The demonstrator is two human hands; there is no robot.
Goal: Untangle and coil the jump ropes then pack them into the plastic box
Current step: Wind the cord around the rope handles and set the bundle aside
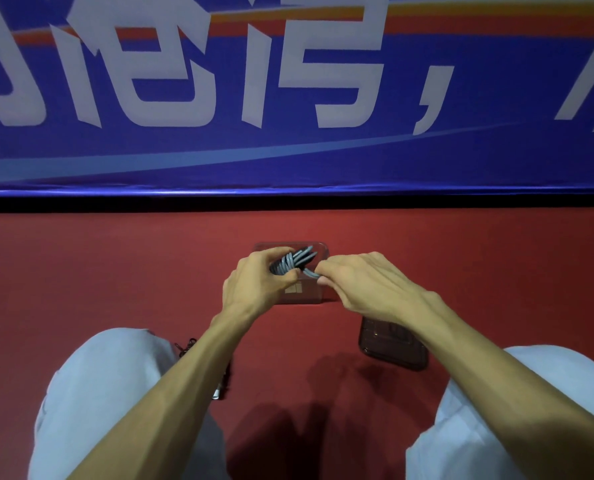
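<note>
Apparently Chinese banner lettering [337,114], left hand [254,285], right hand [368,285] holding grey rope [293,263]

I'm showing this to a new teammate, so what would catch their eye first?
First the huge blue banner with white characters across the top half. Then, mid-frame, the left hand grips a coiled grey jump rope while the right hand pinches a strand of it, both over the clear plastic box on the red floor.
</note>
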